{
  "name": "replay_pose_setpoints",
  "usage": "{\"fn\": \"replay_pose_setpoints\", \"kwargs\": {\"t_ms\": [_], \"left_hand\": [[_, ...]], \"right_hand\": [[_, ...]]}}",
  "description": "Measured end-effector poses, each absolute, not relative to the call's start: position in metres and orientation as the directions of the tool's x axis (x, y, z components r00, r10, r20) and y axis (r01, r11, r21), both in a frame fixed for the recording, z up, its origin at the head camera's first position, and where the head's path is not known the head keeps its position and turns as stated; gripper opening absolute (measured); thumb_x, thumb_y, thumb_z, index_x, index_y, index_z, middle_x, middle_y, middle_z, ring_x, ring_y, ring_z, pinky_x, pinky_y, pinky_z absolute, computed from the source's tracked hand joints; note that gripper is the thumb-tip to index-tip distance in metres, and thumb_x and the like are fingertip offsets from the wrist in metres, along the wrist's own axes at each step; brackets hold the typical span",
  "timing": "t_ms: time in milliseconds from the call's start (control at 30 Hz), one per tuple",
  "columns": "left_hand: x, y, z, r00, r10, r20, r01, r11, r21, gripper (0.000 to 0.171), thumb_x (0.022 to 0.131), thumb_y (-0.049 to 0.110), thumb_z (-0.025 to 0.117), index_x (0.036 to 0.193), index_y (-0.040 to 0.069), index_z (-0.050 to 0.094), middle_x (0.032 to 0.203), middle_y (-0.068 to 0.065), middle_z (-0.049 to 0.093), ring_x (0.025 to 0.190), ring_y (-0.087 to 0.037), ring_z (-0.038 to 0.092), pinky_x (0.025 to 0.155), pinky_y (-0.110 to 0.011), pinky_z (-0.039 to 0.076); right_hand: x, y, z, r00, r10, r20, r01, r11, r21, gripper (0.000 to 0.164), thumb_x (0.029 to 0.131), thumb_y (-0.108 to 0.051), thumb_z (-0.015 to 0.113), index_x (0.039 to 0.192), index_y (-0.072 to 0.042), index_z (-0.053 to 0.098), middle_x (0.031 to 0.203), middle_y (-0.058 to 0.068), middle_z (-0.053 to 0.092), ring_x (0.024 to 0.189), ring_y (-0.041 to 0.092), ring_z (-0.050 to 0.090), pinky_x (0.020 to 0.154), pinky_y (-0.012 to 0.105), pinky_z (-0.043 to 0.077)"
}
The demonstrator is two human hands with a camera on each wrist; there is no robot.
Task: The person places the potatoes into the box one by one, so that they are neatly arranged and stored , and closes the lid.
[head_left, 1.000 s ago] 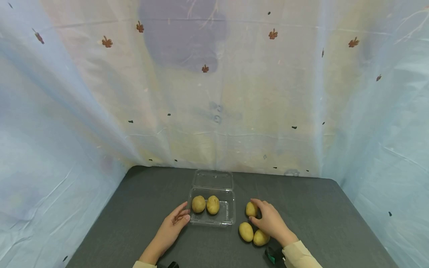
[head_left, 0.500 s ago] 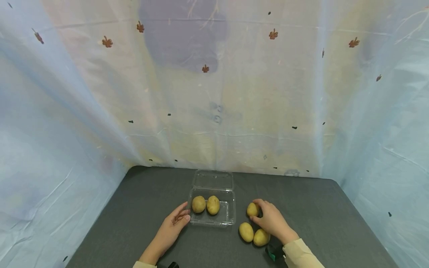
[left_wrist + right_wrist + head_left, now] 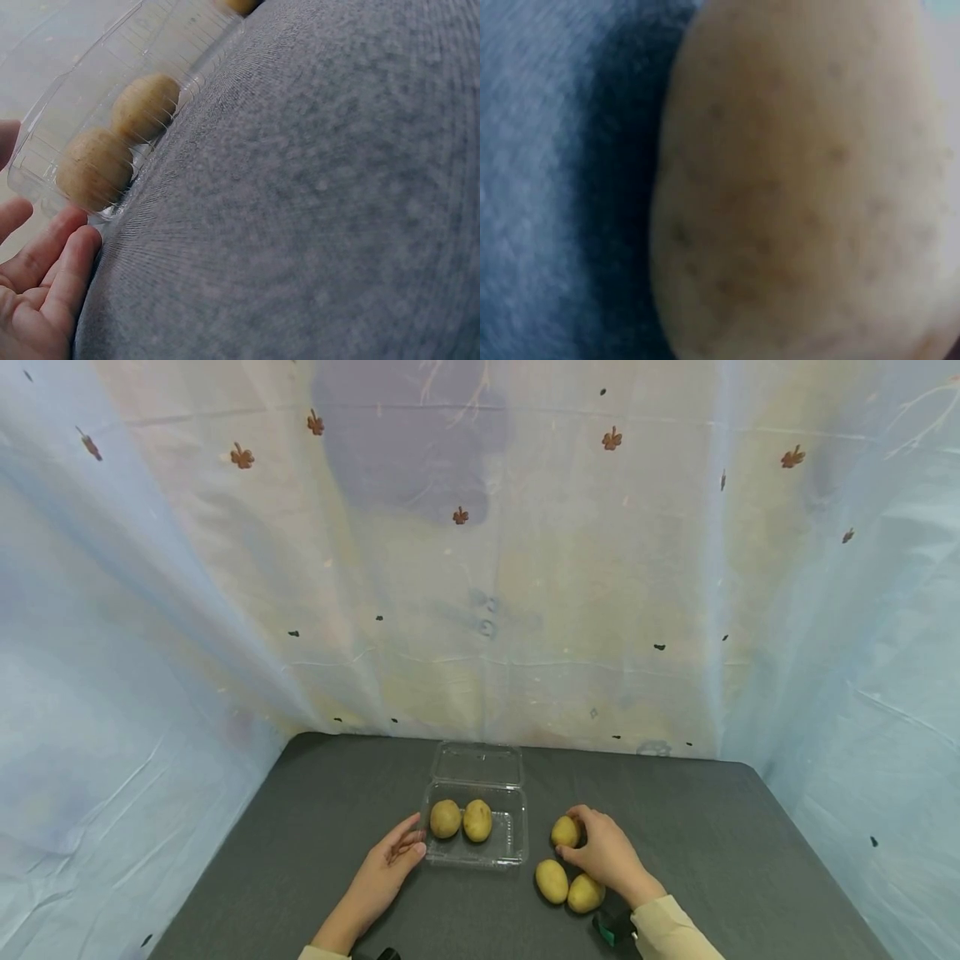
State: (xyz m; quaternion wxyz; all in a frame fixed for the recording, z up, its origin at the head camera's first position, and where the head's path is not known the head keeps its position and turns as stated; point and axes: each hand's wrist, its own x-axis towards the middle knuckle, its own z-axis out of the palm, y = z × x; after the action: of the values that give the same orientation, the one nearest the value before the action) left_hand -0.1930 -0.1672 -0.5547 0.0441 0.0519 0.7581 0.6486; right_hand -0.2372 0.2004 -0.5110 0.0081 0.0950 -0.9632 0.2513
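Note:
A clear plastic clamshell container (image 3: 515, 839) stands with its lid (image 3: 477, 764) laid back, two potatoes (image 3: 446, 819) side by side in its left part. My left hand (image 3: 380, 875) is at its left side, fingers loosely extended, the fingertips (image 3: 79, 244) at the container's lower corner. To the right of the container, my right hand (image 3: 606, 853) pinches a potato (image 3: 565, 832) between thumb and fingers, low at the table. Two more potatoes (image 3: 551, 882) lie just in front of that hand. A blurred potato (image 3: 802, 180) fills most of the right wrist view, hiding the right fingers there.
The dark grey cloth-covered table (image 3: 345, 793) carries everything. A pale patterned curtain (image 3: 570, 568) hangs behind its back edge and along both sides. A black strap device (image 3: 613, 928) shows at the right wrist.
My right hand and its potato have shifted only slightly. The left hand, the container and the other potatoes stay in place.

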Motion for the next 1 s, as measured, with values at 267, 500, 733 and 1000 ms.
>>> {"fn": "replay_pose_setpoints", "kwargs": {"t_ms": [267,500,733,1000], "left_hand": [[-0.194,-0.167,-0.555,-0.991,0.132,0.001,0.022,0.160,0.987,0.057,0.098,0.030,0.059,0.150,0.020,0.036,0.136,-0.010,0.053,0.126,-0.024,0.049,0.101,-0.038,0.043],[-0.193,-0.167,-0.555,-0.991,0.131,-0.004,0.017,0.157,0.988,0.058,0.098,0.031,0.059,0.150,0.020,0.036,0.136,-0.011,0.053,0.126,-0.025,0.049,0.101,-0.039,0.043],[-0.192,-0.167,-0.555,-0.991,0.132,0.002,0.023,0.156,0.988,0.057,0.098,0.031,0.058,0.150,0.020,0.036,0.136,-0.010,0.053,0.126,-0.025,0.049,0.101,-0.040,0.042],[-0.193,-0.168,-0.556,-0.992,0.129,-0.001,0.019,0.156,0.988,0.057,0.098,0.030,0.059,0.150,0.019,0.036,0.136,-0.010,0.053,0.126,-0.024,0.049,0.101,-0.039,0.042]], "right_hand": [[-0.239,0.200,-0.508,-0.981,-0.160,0.110,-0.194,0.850,-0.489,0.054,0.076,-0.036,0.083,0.120,-0.016,0.061,0.100,-0.004,0.061,0.090,0.015,0.057,0.075,0.040,0.050],[-0.237,0.197,-0.504,-0.981,-0.132,0.141,-0.188,0.821,-0.539,0.054,0.077,-0.037,0.082,0.124,-0.019,0.059,0.104,-0.006,0.059,0.093,0.014,0.057,0.076,0.038,0.051],[-0.235,0.193,-0.501,-0.979,-0.134,0.154,-0.198,0.804,-0.560,0.057,0.078,-0.036,0.081,0.126,-0.016,0.058,0.107,-0.003,0.060,0.094,0.017,0.058,0.077,0.040,0.052],[-0.233,0.192,-0.497,-0.975,-0.118,0.186,-0.206,0.788,-0.580,0.057,0.078,-0.036,0.081,0.126,-0.016,0.058,0.109,-0.003,0.060,0.096,0.019,0.058,0.077,0.038,0.051]]}}
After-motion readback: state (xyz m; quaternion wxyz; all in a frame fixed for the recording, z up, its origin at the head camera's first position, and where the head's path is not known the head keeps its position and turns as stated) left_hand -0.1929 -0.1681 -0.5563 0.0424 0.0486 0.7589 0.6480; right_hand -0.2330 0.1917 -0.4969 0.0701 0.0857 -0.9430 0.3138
